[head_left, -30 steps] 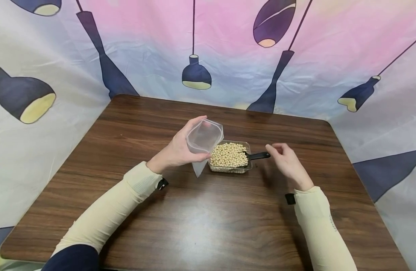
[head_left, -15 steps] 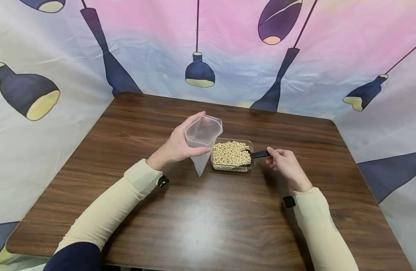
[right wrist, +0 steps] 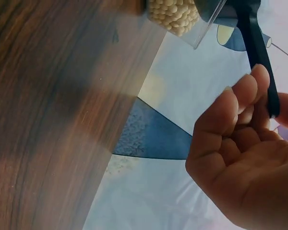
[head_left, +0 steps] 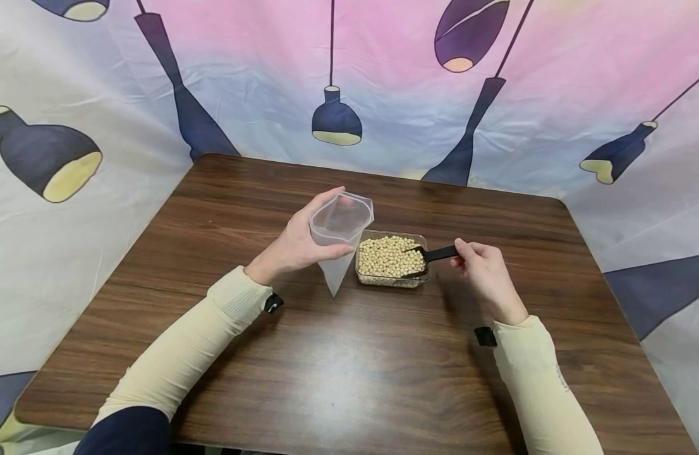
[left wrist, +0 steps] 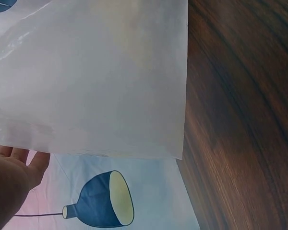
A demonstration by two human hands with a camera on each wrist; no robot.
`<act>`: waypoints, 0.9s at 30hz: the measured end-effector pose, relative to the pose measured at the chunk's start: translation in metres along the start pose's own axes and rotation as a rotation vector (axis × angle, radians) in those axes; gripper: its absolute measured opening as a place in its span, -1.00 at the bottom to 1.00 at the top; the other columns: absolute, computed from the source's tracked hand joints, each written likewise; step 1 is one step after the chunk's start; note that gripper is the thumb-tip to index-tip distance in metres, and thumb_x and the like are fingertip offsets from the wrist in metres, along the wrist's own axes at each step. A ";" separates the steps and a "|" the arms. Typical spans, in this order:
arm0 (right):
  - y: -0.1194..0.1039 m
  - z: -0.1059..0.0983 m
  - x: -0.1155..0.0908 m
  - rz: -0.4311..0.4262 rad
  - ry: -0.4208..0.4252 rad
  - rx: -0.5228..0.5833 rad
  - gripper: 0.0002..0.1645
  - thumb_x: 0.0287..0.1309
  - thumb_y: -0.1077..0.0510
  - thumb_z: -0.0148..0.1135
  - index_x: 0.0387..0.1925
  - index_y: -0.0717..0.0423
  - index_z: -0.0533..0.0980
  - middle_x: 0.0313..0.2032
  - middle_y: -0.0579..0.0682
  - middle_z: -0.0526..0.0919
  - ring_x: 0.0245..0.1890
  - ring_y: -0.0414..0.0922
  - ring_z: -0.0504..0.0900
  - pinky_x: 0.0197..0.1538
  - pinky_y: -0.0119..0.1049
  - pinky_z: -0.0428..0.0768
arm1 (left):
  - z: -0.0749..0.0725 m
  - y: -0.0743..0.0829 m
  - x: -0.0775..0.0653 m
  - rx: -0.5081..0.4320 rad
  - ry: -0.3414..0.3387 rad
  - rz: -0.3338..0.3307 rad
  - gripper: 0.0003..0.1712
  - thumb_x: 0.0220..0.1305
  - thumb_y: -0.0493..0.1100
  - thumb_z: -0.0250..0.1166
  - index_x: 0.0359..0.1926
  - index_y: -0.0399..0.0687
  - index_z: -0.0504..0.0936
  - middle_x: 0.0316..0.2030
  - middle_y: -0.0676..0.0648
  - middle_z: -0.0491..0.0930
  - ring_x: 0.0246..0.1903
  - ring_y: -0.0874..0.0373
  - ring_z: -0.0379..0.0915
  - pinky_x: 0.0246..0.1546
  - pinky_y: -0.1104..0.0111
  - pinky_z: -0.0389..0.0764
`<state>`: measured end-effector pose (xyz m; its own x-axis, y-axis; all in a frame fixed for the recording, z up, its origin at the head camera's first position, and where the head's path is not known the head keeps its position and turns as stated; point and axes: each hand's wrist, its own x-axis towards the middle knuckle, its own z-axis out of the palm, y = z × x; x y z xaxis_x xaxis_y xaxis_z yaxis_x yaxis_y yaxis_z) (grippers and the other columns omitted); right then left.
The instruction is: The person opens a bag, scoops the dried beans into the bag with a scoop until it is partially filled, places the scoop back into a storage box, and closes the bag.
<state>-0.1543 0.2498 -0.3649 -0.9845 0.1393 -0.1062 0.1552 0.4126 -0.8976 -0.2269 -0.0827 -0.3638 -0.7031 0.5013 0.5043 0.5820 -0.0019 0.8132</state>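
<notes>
My left hand (head_left: 295, 246) grips a translucent plastic bag (head_left: 337, 268), thumb and fingers spreading its mouth open. The bag tapers to a point below the hand, and its smooth side (left wrist: 96, 86) fills much of the left wrist view. Just right of it, a clear plastic box (head_left: 392, 282) stands on the table, filled with pale round beans (head_left: 386, 256) that look like soybeans. A black scoop (head_left: 442, 253) lies with its head among the beans, partly buried. My right hand (head_left: 488, 275) pinches the end of its handle (right wrist: 261, 62) between thumb and fingers.
The dark wood-grain table (head_left: 327, 354) extends around the box on all sides. Behind it hangs a cloth backdrop (head_left: 258, 95) printed with lamps, meeting the table's back edge.
My right hand has closed from beside the scoop onto its handle, and the handle has shifted slightly right and up. The left hand still holds the bag; the head view has shifted a little.
</notes>
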 end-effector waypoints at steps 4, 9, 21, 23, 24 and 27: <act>0.000 -0.004 -0.002 0.002 0.051 0.024 -0.38 0.45 -0.15 -0.07 -0.28 0.39 0.50 -0.52 -0.12 0.56 -0.51 -0.20 0.43 -0.40 -0.41 0.45 | 0.001 0.002 0.001 -0.008 -0.002 -0.008 0.07 -0.10 -0.46 0.52 0.43 -0.06 0.20 0.17 -0.16 0.46 0.15 -0.04 0.37 0.15 0.01 0.40; 0.007 -0.011 0.000 0.025 0.045 0.102 -0.43 0.47 -0.12 -0.11 -0.23 0.36 0.47 -0.53 -0.18 0.54 -0.47 -0.20 0.48 -0.38 -0.42 0.49 | 0.002 0.017 0.002 -0.034 -0.009 -0.020 0.03 -0.09 -0.53 0.47 0.41 -0.25 0.17 0.17 -0.33 0.42 0.14 -0.22 0.34 0.14 -0.11 0.36; 0.022 -0.016 0.005 0.180 -0.090 0.379 -0.46 0.48 -0.10 -0.12 0.01 0.35 0.38 -0.43 -0.12 0.56 -0.42 -0.23 0.49 -0.24 -0.36 0.53 | 0.000 0.002 0.000 -0.001 -0.012 -0.037 0.06 -0.07 -0.44 0.51 0.44 -0.06 0.19 0.19 -0.17 0.45 0.15 -0.06 0.37 0.13 -0.02 0.41; 0.021 -0.017 0.004 0.189 -0.091 0.406 -0.47 0.47 -0.12 -0.11 -0.01 0.32 0.38 -0.42 -0.11 0.56 -0.40 -0.21 0.49 -0.23 -0.35 0.52 | -0.001 0.000 0.000 0.005 -0.013 -0.028 0.06 -0.07 -0.41 0.53 0.44 -0.03 0.20 0.19 -0.15 0.45 0.15 -0.05 0.38 0.14 -0.01 0.41; 0.020 -0.018 0.003 0.192 -0.090 0.424 -0.48 0.46 -0.12 -0.10 -0.02 0.31 0.38 -0.42 -0.10 0.56 -0.39 -0.19 0.49 -0.22 -0.34 0.51 | -0.001 0.000 0.000 0.004 -0.013 -0.022 0.06 -0.07 -0.40 0.53 0.44 -0.01 0.20 0.18 -0.13 0.46 0.15 -0.03 0.38 0.14 -0.01 0.40; 0.018 -0.019 0.002 0.186 -0.085 0.480 -0.52 0.45 -0.11 -0.08 -0.06 0.27 0.36 -0.40 -0.08 0.54 -0.39 -0.17 0.48 -0.21 -0.32 0.50 | -0.001 0.000 0.000 0.008 -0.013 -0.019 0.06 -0.08 -0.39 0.53 0.44 0.00 0.20 0.18 -0.12 0.46 0.15 -0.02 0.38 0.15 -0.01 0.39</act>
<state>-0.1522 0.2751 -0.3735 -0.9501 0.0887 -0.2990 0.2931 -0.0737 -0.9532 -0.2273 -0.0839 -0.3630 -0.7086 0.5125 0.4851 0.5720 0.0146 0.8201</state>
